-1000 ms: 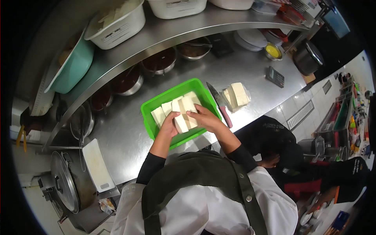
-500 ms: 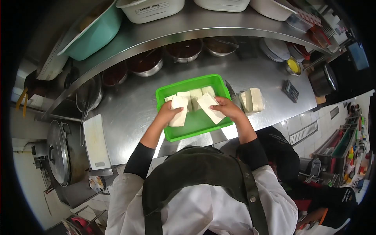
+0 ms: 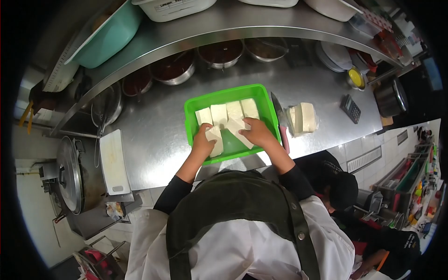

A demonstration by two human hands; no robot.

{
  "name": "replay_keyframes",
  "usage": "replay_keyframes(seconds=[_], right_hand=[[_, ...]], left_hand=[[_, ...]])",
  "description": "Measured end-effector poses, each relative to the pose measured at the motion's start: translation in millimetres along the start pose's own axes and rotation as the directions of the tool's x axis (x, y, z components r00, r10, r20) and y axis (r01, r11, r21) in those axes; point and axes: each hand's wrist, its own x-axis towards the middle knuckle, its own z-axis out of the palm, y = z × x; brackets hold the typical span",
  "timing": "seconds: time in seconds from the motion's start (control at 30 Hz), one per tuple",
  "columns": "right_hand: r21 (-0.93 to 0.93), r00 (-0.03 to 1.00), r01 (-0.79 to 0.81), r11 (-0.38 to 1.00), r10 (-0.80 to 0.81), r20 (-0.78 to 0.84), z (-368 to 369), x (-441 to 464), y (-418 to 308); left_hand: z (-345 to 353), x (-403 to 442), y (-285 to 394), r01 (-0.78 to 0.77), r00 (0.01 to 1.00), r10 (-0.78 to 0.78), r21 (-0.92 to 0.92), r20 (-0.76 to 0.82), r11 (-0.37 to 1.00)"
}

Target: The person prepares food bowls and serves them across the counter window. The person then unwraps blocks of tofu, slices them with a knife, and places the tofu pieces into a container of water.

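A green plastic tub point(image 3: 189, 112) stands on the steel counter in front of me. Along its far side lie several white slabs point(image 3: 218, 113), like tofu or fresh cheese. My left hand point(image 3: 203, 143) is closed on a white slab point(image 3: 216, 141), low in the tub's near left part. Another tilted slab point(image 3: 239, 132) is gripped by my right hand point(image 3: 259, 134), its upper end near the far row. Just right of the tub lies a knife point(image 3: 284, 137) with a pinkish handle. Beyond the knife is a stack of white blocks point(image 3: 306, 117).
Several steel bowls point(image 3: 174, 74) with dark red contents stand at the back under a shelf point(image 3: 210, 31). A calculator point(image 3: 351, 108) lies at right, a white cutting board point(image 3: 114, 165) at left. Beside the counter at right, a person in black point(image 3: 326, 175) bends low.
Both hands have lowered the slabs deeper into the tub and moved closer together. The knife shows more fully now. The person at right has shifted slightly.
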Motion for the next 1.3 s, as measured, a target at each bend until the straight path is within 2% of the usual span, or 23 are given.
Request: replay_keyframes(seconds=[0.13,0.23,0.33,0.43,0.53,0.63,0.73,0.8,0.9,0.93,1.03,1.13,1.23,1.3], right_hand=[[-0.069,0.999,0.031,0.997,-0.034,-0.035,3.7,-3.5,-8.1],[-0.079,0.999,0.033,0.996,-0.035,-0.031,4.8,-3.0,-10.2],[-0.09,0.999,0.013,0.996,-0.017,-0.042,0.8,-7.1,-19.9],[-0.09,0.998,0.004,0.996,-0.009,-0.057,-1.0,-8.8,-19.8],[-0.057,0.997,-0.011,0.998,0.007,-0.077,-6.2,-11.4,-21.6],[-0.047,0.994,-0.041,0.998,0.036,-0.106,-12.0,-11.1,-16.7],[-0.05,0.993,-0.061,0.997,0.056,-0.104,-19.5,-10.0,-13.2],[-0.052,0.993,-0.061,0.997,0.055,-0.102,-22.2,-7.6,-13.7],[-0.075,0.994,-0.033,0.997,0.024,-0.108,-21.5,-7.6,-14.8],[-0.092,0.994,-0.01,0.996,0.0,-0.109,-20.8,-8.6,-18.7],[-0.15,0.997,0.026,0.988,-0.036,-0.064,-18.0,-11.1,-38.3],[-0.222,0.995,0.091,0.971,-0.098,-0.019,-5.5,-6.9,-46.8],[-0.261,0.984,0.176,0.949,-0.166,0.063,10.4,1.4,-44.0],[-0.292,0.975,0.212,0.933,-0.181,0.13,22.2,7.4,-42.3]], left_hand=[[-6.6,6.5,10.0,-0.009,0.993,0.0,0.073,0.122,0.997],[-13.1,21.9,8.5,-0.057,0.968,-0.006,0.247,0.249,0.967],[-19.1,30.4,9.9,-0.147,0.959,0.044,0.355,0.282,0.923],[-24.7,35.3,11.8,-0.105,0.947,-0.013,0.346,0.322,0.932],[-30.4,36.5,12.0,-0.035,0.933,-0.05,0.228,0.356,0.973],[-28.7,36.7,1.4,0.072,0.953,-0.11,0.14,0.284,0.987],[-27.4,23.7,3.2,0.31,0.935,-0.238,-0.283,0.261,0.908],[-14.4,19.8,-27.7,0.099,0.986,-0.092,-0.04,0.138,0.994],[-19.2,1.1,-8.8,-0.111,0.987,0.075,0.265,0.145,0.958],[-21.8,-4.9,5.3,-0.164,0.979,0.109,0.345,0.175,0.924],[-15.5,-10.9,16.4,-0.163,0.974,0.0,0.707,0.225,0.688],[-6.6,-5.4,9.7,-0.298,0.948,0.06,0.805,0.313,0.512],[-7.5,4.7,6.7,-0.35,0.89,-0.072,0.775,0.451,0.526],[-3.7,-2.1,-1.5,-0.378,0.894,0.009,0.741,0.449,0.555]])
